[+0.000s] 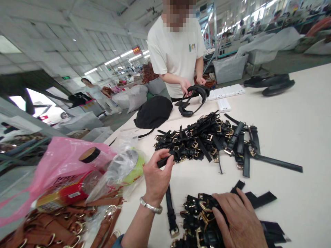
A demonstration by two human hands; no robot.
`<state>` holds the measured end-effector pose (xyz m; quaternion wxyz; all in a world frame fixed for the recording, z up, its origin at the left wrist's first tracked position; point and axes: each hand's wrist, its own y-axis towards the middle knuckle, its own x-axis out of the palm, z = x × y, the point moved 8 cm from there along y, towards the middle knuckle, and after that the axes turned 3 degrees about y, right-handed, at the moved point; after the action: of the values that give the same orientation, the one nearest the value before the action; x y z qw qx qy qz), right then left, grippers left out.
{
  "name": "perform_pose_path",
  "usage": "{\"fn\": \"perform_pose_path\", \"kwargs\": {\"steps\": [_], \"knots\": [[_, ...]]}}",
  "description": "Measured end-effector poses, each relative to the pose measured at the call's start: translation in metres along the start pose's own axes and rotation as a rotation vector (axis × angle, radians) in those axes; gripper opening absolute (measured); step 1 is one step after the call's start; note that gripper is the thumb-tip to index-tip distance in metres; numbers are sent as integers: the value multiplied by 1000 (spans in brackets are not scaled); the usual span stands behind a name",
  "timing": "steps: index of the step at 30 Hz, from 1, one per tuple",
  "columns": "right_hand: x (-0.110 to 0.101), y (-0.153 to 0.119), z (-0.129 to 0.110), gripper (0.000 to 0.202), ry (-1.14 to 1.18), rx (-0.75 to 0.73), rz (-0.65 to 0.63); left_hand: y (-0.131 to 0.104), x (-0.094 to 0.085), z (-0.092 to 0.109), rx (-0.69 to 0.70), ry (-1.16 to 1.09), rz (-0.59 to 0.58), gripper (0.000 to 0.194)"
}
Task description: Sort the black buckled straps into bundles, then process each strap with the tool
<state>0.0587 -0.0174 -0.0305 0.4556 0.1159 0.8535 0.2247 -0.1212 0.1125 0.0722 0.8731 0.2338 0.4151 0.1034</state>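
Observation:
My left hand, with a silver bracelet on the wrist, pinches a short black strap between thumb and fingers, at the front edge of a tangled heap of black buckled straps. Lower right, my right hand lies palm down, fingers apart, over a stack of black straps with gold buckles. Its fingertips touch the stack, and the palm hides part of it. Between my hands, a single black buckled strap rests on the white table.
Brown straps with gold rings and a pink bag with jars crowd the left. Across the table a person in a white shirt handles a black headset. Nearby are a black cap and several white boxes.

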Motion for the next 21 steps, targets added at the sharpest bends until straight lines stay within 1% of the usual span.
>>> {"fn": "perform_pose_path", "kwargs": {"steps": [2, 3, 4, 5, 6, 8, 9, 11, 13, 15, 17, 19, 21], "knots": [[-3, 1, -3, 21, 17, 4, 20, -4, -16, 12, -24, -159, 68, 26], [-4, 1, -4, 21, 20, -1, 25, -6, -18, 19, -23, -227, 70, 30], [-3, 1, -5, 21, 18, -10, 19, -8, -14, 28, -9, -271, 44, 32], [-3, 0, -6, 21, 12, -18, 12, -11, -6, 39, 16, -299, -10, 30], [-2, 0, -6, 22, 4, -29, 8, -15, 6, 51, 57, -309, -89, 26], [0, -2, -6, 22, -9, -52, 16, -26, 40, 79, 181, -272, -312, 13], [0, -3, -5, 21, -10, -59, 24, -33, 57, 93, 269, -231, -405, 12], [1, -5, -3, 20, -1, -48, 45, -45, 83, 110, 379, -170, -517, 22], [1, -5, 0, 25, 9, -10, 70, -53, 105, 114, 404, -151, -620, 26], [-2, -5, 0, 31, 8, 4, 110, -62, 124, 109, 381, -151, -772, 24], [-6, -5, -4, 31, 16, -37, 138, -72, 139, 99, 368, -157, -929, 28], [-9, -5, -11, 27, 29, -133, 147, -79, 146, 89, 352, -183, -1049, 35], [-9, -6, -14, 30, -6, -190, 139, -83, 146, 79, 317, -195, -1131, 43]]}}
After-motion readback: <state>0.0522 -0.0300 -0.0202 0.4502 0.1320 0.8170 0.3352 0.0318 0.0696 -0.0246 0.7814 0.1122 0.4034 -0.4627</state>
